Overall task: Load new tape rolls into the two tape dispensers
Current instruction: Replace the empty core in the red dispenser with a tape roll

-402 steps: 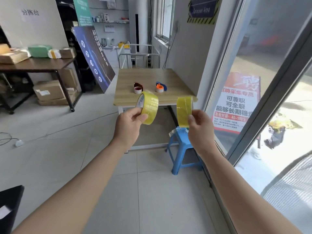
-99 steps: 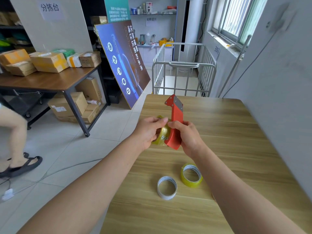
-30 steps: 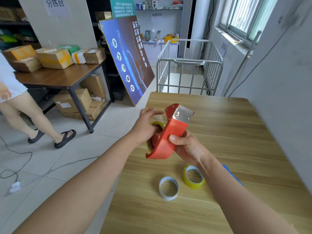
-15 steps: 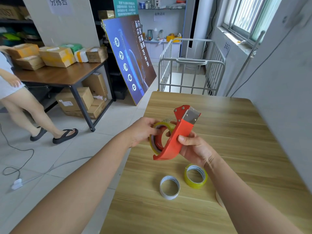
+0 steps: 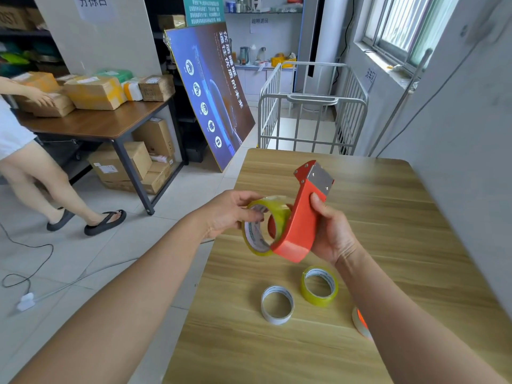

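Dispenser (image 5: 302,217), red, is gripped in the right hand (image 5: 331,231) above the tabletop (image 5: 415,259); the left hand (image 5: 230,212) pinches a yellow roll (image 5: 263,225) against it. Below the dispenser lie a spare roll (image 5: 319,286) and an empty core (image 5: 277,304).

bare table (image 5: 388,231) beyond, empty core (image 5: 277,304), tape roll (image 5: 319,286) below, perhaps another under forearm

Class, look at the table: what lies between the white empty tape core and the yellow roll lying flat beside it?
Nothing. In the head view, only bare wooden table separates the white core from the flat yellow roll.
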Available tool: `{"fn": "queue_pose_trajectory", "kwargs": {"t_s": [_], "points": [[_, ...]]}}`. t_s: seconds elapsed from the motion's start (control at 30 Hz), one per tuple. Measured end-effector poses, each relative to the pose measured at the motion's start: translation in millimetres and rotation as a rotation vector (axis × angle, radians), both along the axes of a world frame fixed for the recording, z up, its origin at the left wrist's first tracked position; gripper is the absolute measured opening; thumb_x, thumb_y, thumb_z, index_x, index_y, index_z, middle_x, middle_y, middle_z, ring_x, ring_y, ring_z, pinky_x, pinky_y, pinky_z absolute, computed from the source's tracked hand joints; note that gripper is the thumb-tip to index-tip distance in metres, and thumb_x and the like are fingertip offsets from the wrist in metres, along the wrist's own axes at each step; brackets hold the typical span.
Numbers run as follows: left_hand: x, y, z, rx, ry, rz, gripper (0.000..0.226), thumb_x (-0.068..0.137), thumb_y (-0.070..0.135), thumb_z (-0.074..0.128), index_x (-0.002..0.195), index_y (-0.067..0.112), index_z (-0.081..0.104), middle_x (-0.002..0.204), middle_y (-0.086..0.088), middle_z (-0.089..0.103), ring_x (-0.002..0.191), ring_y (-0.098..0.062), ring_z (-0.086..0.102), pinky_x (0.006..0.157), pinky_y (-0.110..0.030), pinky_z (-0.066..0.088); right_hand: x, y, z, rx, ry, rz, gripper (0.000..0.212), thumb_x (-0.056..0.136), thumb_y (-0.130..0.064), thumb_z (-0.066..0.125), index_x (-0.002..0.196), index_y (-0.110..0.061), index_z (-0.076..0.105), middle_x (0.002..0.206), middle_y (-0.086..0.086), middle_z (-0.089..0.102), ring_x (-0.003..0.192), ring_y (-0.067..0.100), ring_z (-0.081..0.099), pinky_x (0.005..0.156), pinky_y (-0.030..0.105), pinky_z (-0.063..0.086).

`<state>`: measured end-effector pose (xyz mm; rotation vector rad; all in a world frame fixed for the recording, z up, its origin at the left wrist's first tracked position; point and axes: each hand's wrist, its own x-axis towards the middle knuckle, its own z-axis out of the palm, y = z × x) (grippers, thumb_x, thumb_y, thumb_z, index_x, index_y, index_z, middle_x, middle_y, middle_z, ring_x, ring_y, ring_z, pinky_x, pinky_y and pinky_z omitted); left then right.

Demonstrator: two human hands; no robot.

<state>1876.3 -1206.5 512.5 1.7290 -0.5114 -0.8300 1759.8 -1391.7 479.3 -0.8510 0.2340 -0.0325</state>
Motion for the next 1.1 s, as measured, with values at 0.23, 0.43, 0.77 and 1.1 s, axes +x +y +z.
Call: {"fn": "queue_pose_trajectory", "kwargs": {"t_s": [0.23, 0.43, 0.77, 1.1], "points": [[9, 7, 0, -0.007, 0.093, 0.078, 0.017, 0.083, 0.014, 0.072, 0.099, 0.019, 0.071, 0.085, 0.002, 0.071, 0.082, -0.014, 0.065, 0.084, -0.035, 0.051, 5, -5, 7, -0.039, -0.012, -0.163, 0.029, 0.094, -0.034, 0.053, 0.085, -0.015, 0.074, 0.088, 0.011, 0.072, 0.083, 0.026, 0.069, 0.091, 0.044, 0.053], [9, 2, -1, -0.051, 0.162, 0.275, 0.019, 0.081, 0.016, 0.075, 0.093, 0.009, 0.062, 0.074, -0.001, 0.058, 0.061, -0.013, 0.056, 0.066, -0.032, 0.055, 12, -2, 15, -0.047, -0.102, -0.261, 0.023, 0.097, -0.022, 0.048, 0.116, -0.011, 0.057, 0.109, 0.012, 0.061, 0.107, 0.028, 0.055, 0.113, 0.050, 0.037], [-12, -19, 11, -0.165, 0.241, 0.213, 0.030, 0.084, -0.018, 0.044, 0.088, 0.005, 0.064, 0.073, -0.008, 0.065, 0.067, -0.021, 0.061, 0.066, -0.032, 0.050, 11, 14, 12, -0.449, -0.058, -0.012, 0.058, 0.086, -0.048, 0.054, 0.135, -0.017, 0.053, 0.125, 0.006, 0.064, 0.109, 0.019, 0.061, 0.092, 0.038, 0.047], [-23, -33, 10, 0.056, 0.003, 0.195, 0.028, 0.083, -0.012, 0.060, 0.102, 0.009, 0.057, 0.084, -0.005, 0.057, 0.075, -0.017, 0.057, 0.070, -0.029, 0.052, 7, 16, 8, -0.335, -0.168, 0.154, 0.096, 0.054, -0.068, 0.080, 0.129, -0.012, 0.058, 0.132, 0.022, 0.060, 0.118, 0.034, 0.057, 0.108, 0.057, 0.039]]}}
